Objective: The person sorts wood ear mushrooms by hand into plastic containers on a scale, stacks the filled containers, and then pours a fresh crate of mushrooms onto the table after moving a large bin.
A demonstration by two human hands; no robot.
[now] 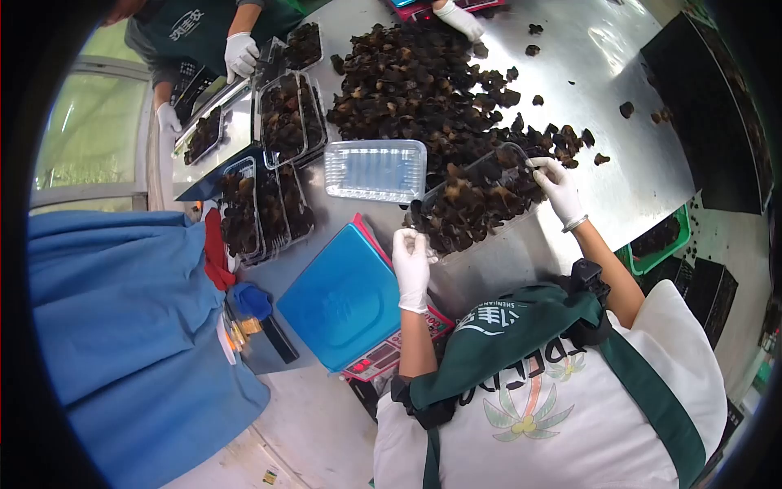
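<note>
A clear plastic tray (514, 148) heaped with dark, wood-ear-like mushrooms (476, 213) is held between my two white-gloved hands. My left hand (411, 269) is closed on its near left end, fingertips at the rim. At the far right end, my right hand (557, 191) pinches the tray's corner. Just left of it lies an unfilled clear tray (375, 171) on the metal table. A large loose pile of the same mushrooms (407, 90) spreads beyond both trays. The blue-topped scale (338, 297) sits beside my left forearm.
Filled trays (285, 122) stand stacked at the left, with more filled trays (244, 216) nearer. A co-worker's gloved hand (241, 55) touches trays; another gloved hand (460, 20) reaches in at the top. A black crate (717, 106) stands at the right. Blue cloth (130, 326) hangs left.
</note>
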